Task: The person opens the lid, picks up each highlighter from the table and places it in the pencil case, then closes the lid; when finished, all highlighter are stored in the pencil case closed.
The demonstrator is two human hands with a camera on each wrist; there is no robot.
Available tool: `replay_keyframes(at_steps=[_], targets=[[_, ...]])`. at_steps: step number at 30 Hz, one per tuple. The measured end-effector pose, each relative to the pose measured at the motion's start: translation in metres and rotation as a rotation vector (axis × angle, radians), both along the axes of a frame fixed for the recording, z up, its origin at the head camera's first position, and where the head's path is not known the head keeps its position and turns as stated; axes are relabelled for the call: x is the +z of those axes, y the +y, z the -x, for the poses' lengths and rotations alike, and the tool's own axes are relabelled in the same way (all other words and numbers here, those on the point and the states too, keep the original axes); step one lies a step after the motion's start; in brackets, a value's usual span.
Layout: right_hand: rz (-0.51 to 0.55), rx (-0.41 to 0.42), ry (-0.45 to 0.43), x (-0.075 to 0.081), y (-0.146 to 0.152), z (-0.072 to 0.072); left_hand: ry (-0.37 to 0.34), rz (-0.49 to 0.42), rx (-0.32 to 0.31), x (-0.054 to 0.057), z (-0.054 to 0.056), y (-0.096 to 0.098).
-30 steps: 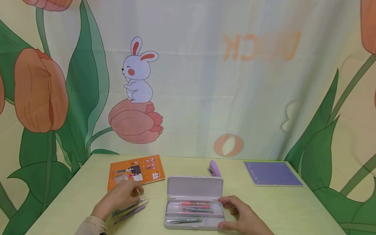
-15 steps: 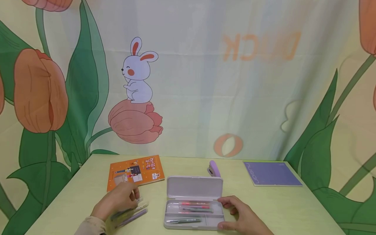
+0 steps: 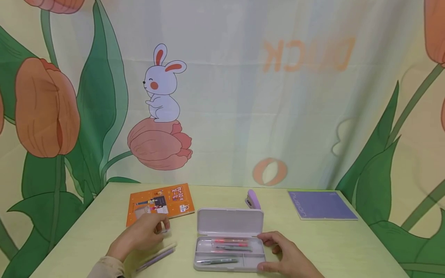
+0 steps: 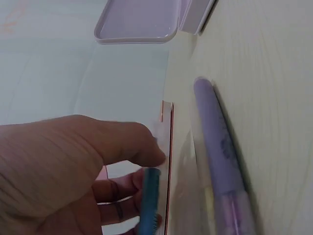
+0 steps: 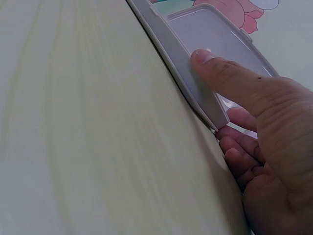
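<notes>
My left hand (image 3: pixel 142 233) is left of the pencil case, low over the table. Its thumb and fingers pinch a teal pen (image 4: pixel 149 203); most of that pen is hidden in the head view. Below the hand a purple pen (image 3: pixel 156 259) lies on the table, with a pale yellowish pen (image 4: pixel 209 208) beside it. My right hand (image 3: pixel 286 255) grips the right end of the open grey pencil case (image 3: pixel 255 262), thumb on its front side and fingers at the rear. Inside lie red-tipped pens (image 3: pixel 231 241) in the back compartment and a dark green pen (image 3: pixel 219 261) in front.
An orange book (image 3: pixel 161 202) lies just beyond the left hand. Behind the case's raised lid (image 3: pixel 230 222) is a purple stapler (image 3: pixel 253 199). A blue-violet notebook (image 3: pixel 323 205) lies at the back right. A printed curtain (image 3: pixel 222 96) hangs behind the table (image 3: pixel 330 243).
My left hand has picked the teal pen out of the group on the table and lifted slightly; the purple and pale pens stay lying. The right hand and case have not moved.
</notes>
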State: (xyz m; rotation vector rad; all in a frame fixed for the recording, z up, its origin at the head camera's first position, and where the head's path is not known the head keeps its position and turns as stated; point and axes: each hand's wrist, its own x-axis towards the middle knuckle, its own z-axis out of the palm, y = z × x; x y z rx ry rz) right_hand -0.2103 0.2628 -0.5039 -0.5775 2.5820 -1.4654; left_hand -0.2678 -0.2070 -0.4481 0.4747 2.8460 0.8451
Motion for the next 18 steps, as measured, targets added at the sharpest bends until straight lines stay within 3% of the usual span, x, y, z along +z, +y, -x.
replay_keyframes(at_steps=[10, 16, 18], targets=[[0.005, 0.009, 0.009, -0.0008, -0.0001, 0.0008, 0.123, -0.014, -0.040, 0.0019, 0.0042, 0.0005], [-0.003, 0.011, 0.024, -0.0037, 0.0015, 0.0024, 0.125, -0.046, -0.036, 0.0046, 0.0029, 0.0038], [-0.006, 0.012, 0.032, -0.0033, 0.0018, 0.0022, 0.142, -0.063, -0.070, 0.0059, 0.0019, 0.0057]])
